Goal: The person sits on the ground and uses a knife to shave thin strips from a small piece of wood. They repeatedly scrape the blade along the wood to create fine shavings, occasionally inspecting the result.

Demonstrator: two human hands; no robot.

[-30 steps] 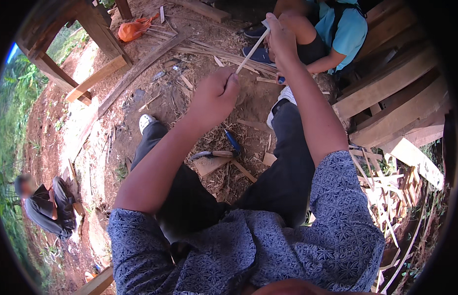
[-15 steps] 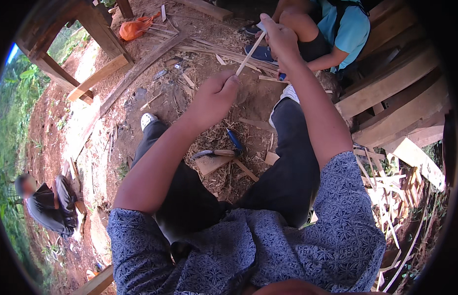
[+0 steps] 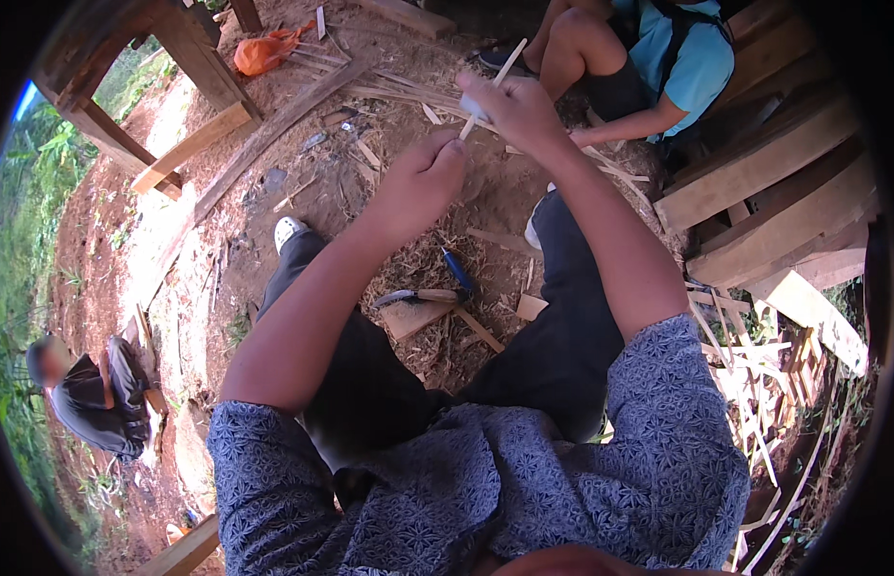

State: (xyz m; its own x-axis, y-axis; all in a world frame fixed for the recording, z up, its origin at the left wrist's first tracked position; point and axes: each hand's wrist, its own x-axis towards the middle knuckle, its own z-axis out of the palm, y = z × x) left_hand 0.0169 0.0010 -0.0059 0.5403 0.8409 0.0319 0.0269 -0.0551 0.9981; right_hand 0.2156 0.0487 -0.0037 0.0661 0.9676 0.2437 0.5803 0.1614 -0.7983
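Observation:
A thin pale wooden stick [image 3: 510, 60] slants up and to the right in front of me. My left hand [image 3: 423, 187] is closed round its lower end. Higher up, my right hand [image 3: 524, 113] presses a small whitish piece [image 3: 473, 107], like folded paper or cloth, against the stick, whose top end sticks out beyond my fingers. On the ground between my legs, a knife [image 3: 433, 297] with a curved blade and wooden handle lies on a flat wood block [image 3: 409, 321]. A blue-handled tool [image 3: 457, 270] lies just beyond it.
Another person in a turquoise shirt [image 3: 699, 82] crouches at the upper right, beside stacked timber beams [image 3: 773, 192]. Far left sits a person in dark clothes [image 3: 87, 408]. Long wood strips [image 3: 409, 93], an orange bag [image 3: 262, 54] and shavings lie on the dirt. Split sticks [image 3: 754, 384] heap at right.
My right hand has slid down the stick toward my left hand with the whitish piece, baring the stick's top end. The crouching person's arm and leg have shifted.

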